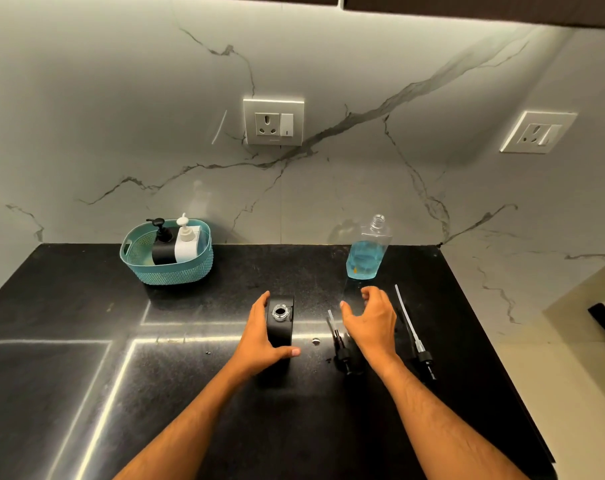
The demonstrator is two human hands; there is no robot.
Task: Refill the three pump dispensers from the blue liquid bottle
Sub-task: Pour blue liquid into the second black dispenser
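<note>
1. Left hand (263,336) wrapped around open black dispenser (279,322) on counter (86,375).
2. Right hand (372,320) spread, empty, right of dispenser.
3. Uncapped bottle (367,249) behind right hand.
4. Basket (166,252) far left of dispenser.

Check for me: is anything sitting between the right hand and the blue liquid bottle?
Nothing visible blocks it. The right hand hovers open just in front of the blue liquid bottle, with only bare countertop between them. The two removed pumps lie beside and below the hand, off that path. The left hand steadies the open black dispenser.
</note>
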